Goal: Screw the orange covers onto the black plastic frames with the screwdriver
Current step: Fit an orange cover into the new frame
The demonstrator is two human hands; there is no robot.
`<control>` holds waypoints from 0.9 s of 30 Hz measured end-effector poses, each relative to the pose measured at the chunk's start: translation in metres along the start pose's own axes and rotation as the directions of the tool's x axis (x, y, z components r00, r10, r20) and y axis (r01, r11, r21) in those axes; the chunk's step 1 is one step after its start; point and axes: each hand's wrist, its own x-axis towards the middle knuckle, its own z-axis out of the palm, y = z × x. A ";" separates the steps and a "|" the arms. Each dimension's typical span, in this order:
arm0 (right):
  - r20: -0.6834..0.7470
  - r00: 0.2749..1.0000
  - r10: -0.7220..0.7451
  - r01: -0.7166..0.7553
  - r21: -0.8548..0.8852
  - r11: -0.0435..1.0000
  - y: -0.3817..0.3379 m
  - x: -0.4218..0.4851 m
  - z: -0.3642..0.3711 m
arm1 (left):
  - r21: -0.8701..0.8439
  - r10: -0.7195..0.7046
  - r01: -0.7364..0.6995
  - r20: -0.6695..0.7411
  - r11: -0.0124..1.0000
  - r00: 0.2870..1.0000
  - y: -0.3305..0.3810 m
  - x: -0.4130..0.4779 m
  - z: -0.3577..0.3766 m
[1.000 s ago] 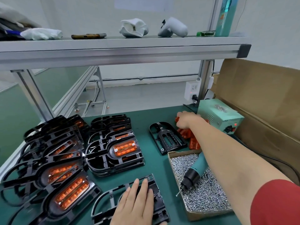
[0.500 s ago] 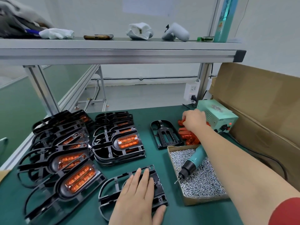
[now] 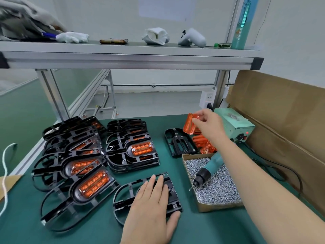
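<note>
Head view, from the left: stacks of finished frames, each with its orange cover already fixed, lie on the green bench, so the job looks well under way. Right of them, near the front edge, the left hand lies flat on a bare black frame. Its grip is spread, fingers straight and thumb out to the side, pressing the frame onto the bench rather than clasping it. Farther back and to the right lies a second bare frame. Above that one's far end the right hand holds one orange cover in the air, its grip closed on the cover's edge between thumb and fingertips, the cover roughly upright. Just below the hand is the heap of loose covers. In front of that stands the cardboard screw box, with the screwdriver lying untouched on the screws.

The step in hand, as I judge it, is fetching a cover for the frame under the left palm. The next move calls for carrying the cover to that frame, with the left hand making room over the seat. The cover must then be turned flat and lined up with the screw holes; only then come a screw and the screwdriver
</note>
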 end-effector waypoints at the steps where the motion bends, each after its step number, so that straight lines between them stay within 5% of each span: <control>1: 0.019 1.000 0.015 -0.016 0.085 0.996 -0.007 -0.009 -0.001 | 0.001 -0.001 0.001 0.004 1.000 1.000 0.000 0.000 -0.001; 8: 0.137 0.990 0.042 -0.106 0.499 0.860 -0.046 -0.083 -0.005 | -0.015 -0.008 0.008 0.028 1.000 1.000 0.001 -0.004 -0.003; 17: 0.285 0.937 0.200 -0.343 0.654 0.674 -0.050 -0.144 0.008 | -0.052 -0.010 0.012 0.027 0.999 1.000 0.001 -0.006 -0.004; 27: 0.356 0.896 0.266 -0.444 0.690 0.572 -0.048 -0.160 0.016 | -0.106 -0.016 0.013 -0.025 0.994 1.000 0.001 -0.007 -0.003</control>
